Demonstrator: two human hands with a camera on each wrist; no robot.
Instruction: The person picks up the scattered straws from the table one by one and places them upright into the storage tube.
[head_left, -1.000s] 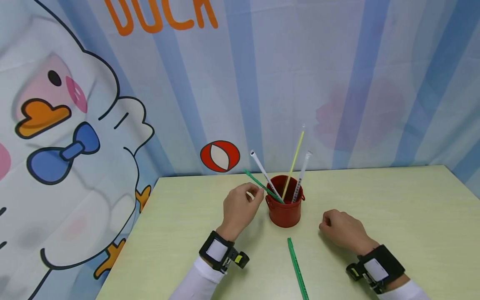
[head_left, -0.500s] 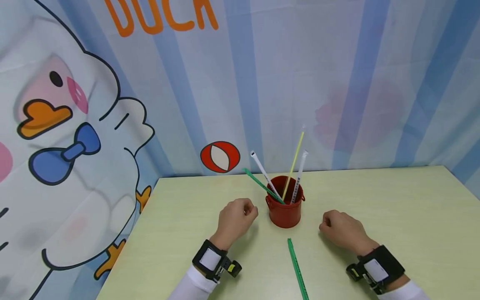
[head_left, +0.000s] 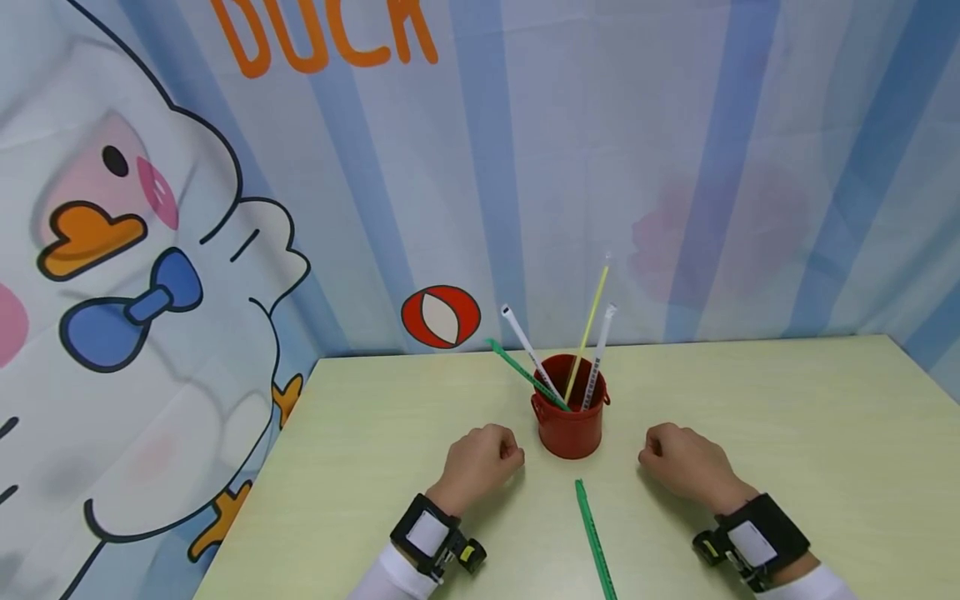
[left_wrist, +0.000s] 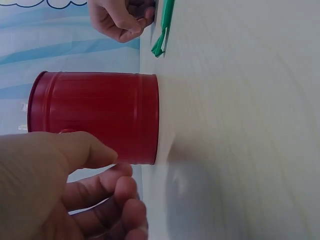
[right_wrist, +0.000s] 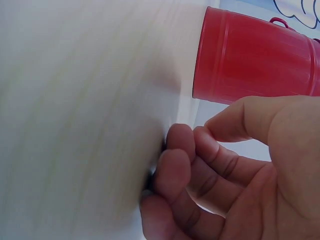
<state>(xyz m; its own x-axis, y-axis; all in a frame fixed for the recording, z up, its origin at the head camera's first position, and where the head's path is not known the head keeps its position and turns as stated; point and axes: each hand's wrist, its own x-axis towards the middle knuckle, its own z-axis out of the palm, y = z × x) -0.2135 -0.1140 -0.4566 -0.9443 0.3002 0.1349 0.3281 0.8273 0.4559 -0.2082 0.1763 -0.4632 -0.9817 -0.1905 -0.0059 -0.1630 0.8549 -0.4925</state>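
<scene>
A small red bucket [head_left: 570, 435] stands upright at mid-table. Leaning in it are a green straw [head_left: 517, 364], a white straw [head_left: 527, 343], a yellow straw [head_left: 595, 310] and another white one; some look wrapped in clear film. Flat on the table in front of the bucket lies a green straw [head_left: 595, 537], its crimped end visible in the left wrist view. My left hand [head_left: 480, 467] is left of the bucket, fingers loosely curled with nothing between them. To the right of it, my right hand [head_left: 688, 467] rests on the table, loosely curled around nothing.
The pale wooden table [head_left: 810, 417] ends at the back against a striped blue curtain [head_left: 570, 167] printed with a duck [head_left: 180, 433]. Black camera straps are on both wrists.
My left hand has drawn back from the green straw in the bucket, down toward me, and lowered to the table. The straws in the bucket and my right hand look nearly unmoved.
</scene>
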